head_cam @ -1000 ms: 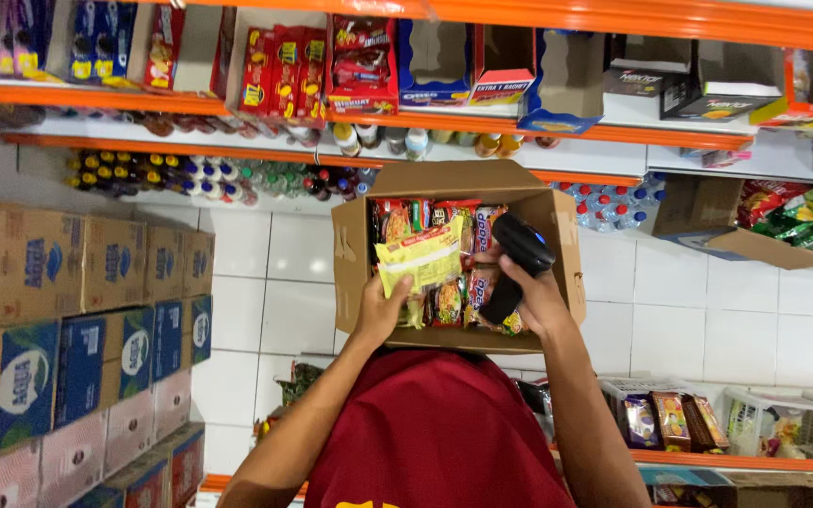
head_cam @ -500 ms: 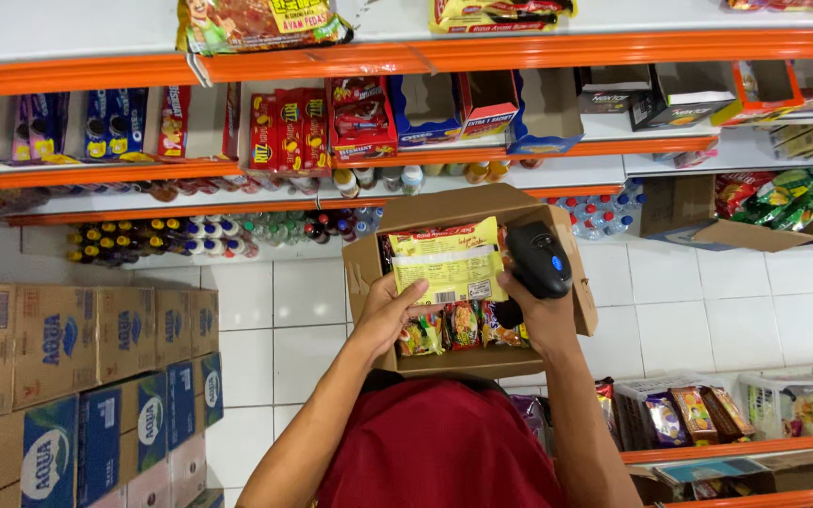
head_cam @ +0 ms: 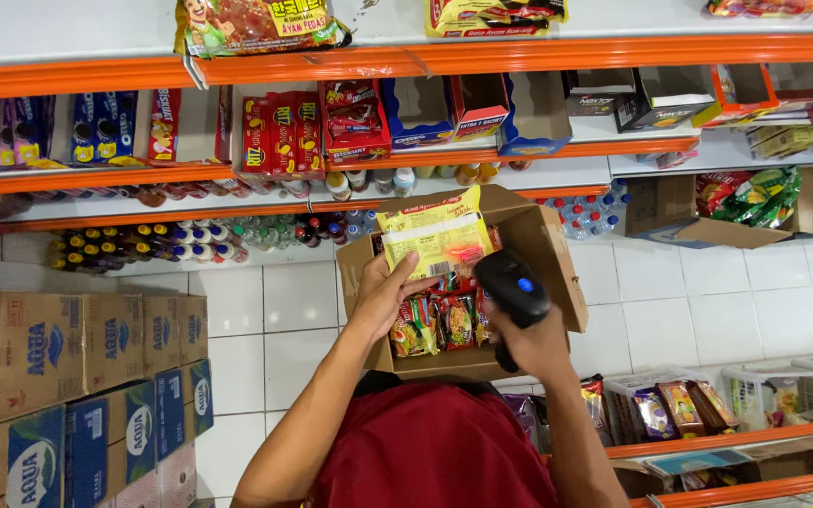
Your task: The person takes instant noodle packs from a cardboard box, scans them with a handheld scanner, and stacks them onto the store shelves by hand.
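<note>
1. The left hand (head_cam: 383, 296) grips a yellow noodle packet (head_cam: 437, 240) by its lower left edge, fingers closed round it, and now holds it higher than half a second ago, its top standing clear above the far rim of the cardboard box (head_cam: 548, 254).
2. The right hand (head_cam: 529, 343) is closed round the grip of a black handheld scanner (head_cam: 510, 287), which has come in closer to the packet; a red glow now lies on the packet's lower right corner.
3. The view has shifted since the earlier frame: the top orange shelf edge (head_cam: 519, 52) sits lower in the picture, and the packets lying on top of it show more fully.
4. The box rests against the person's red shirt (head_cam: 435, 447), open toward the camera, with more small snack packets (head_cam: 435, 320) standing along its near side below the raised packet.
5. Open room: white floor tiles (head_cam: 275, 320) lie to the left of the box, between it and the stacked cartons (head_cam: 77, 376) at the left edge.
6. To the right, tiled floor runs toward an open carton of green packets (head_cam: 755, 202) and the low orange shelf with baskets (head_cam: 755, 395) at the lower right corner.
</note>
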